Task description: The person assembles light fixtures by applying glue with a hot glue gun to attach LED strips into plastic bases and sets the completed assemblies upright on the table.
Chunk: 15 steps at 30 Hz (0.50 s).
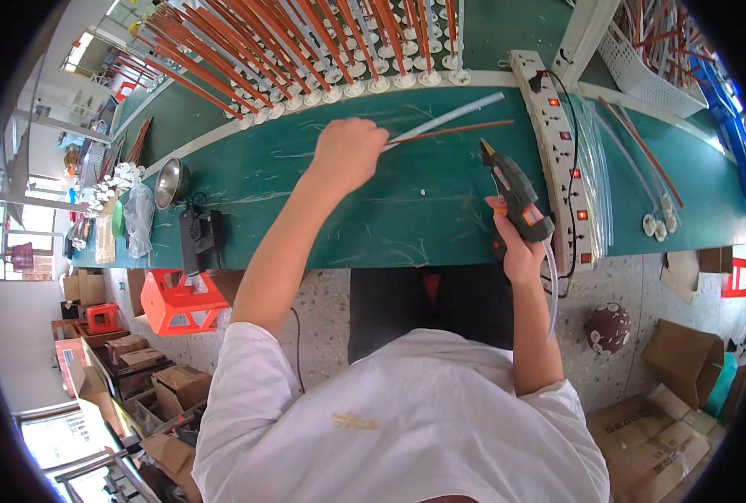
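My left hand [352, 151] is closed above the green table, and the ends of two thin rods meet at its fingers. One is a silver-grey rod [452, 116], the other a thinner brown rod [465, 129]; both reach to the right, fanning slightly apart. My right hand [515, 239] grips a dark green hot glue gun [515, 183] near the power strip. The gun's nozzle points up and left, toward the brown rod's far end but apart from it. A clear glue stick [552, 289] hangs from the gun's back. My left fingertips are hidden.
Rows of upright brown and grey rods on white round bases [356, 88] stand along the back. At right lie a long power strip [561, 159], clear sticks [595, 184] and a white basket [654, 80]. A metal bowl [171, 183] and black device [200, 239] sit left.
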Each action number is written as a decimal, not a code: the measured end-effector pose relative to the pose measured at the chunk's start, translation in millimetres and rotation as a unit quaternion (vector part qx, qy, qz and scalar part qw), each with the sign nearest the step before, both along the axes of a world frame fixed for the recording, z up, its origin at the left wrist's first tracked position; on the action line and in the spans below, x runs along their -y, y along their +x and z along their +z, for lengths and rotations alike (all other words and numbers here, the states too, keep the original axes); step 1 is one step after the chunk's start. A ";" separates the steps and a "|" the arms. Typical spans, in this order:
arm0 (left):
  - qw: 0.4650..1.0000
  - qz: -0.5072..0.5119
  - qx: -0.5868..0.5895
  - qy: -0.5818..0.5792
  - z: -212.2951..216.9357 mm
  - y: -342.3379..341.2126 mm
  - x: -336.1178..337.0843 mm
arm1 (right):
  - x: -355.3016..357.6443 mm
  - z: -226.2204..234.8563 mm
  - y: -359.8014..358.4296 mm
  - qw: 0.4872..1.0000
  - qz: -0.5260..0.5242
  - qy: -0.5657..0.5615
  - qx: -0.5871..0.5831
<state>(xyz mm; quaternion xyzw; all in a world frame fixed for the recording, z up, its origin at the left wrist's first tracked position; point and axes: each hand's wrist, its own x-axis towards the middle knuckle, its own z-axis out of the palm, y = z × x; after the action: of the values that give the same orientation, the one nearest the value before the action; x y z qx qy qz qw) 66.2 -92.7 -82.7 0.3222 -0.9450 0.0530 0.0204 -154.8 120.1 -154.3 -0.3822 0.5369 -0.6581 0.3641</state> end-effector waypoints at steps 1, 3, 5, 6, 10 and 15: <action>0.999 0.017 -0.038 -0.002 3.2 1.2 -2.4 | 0.4 0.4 -1.1 1.000 -0.002 0.001 0.006; 0.997 0.034 -0.070 -0.003 11.6 7.5 -8.6 | -0.7 6.1 -2.2 1.000 0.011 0.017 -0.016; 0.981 0.077 -0.179 -0.016 22.3 15.9 -17.6 | -0.4 4.5 -4.7 1.000 0.017 0.021 0.000; 0.974 0.080 -0.208 -0.040 28.1 21.8 -21.1 | 0.2 3.4 -5.8 1.000 0.026 0.002 -0.002; 0.927 0.121 -0.352 -0.039 39.8 51.2 -38.2 | -0.1 10.9 -2.4 1.000 0.013 -0.011 -0.020; 0.831 0.218 -0.511 0.014 28.6 88.2 -75.0 | -2.3 17.0 7.3 0.999 -0.010 0.018 -0.048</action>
<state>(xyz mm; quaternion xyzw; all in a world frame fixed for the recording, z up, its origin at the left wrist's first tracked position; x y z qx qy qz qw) 154.4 -17.7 -54.1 0.5012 -0.7054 -0.1294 0.4842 -147.4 122.3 -137.3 -0.4010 0.5697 -0.6327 0.3381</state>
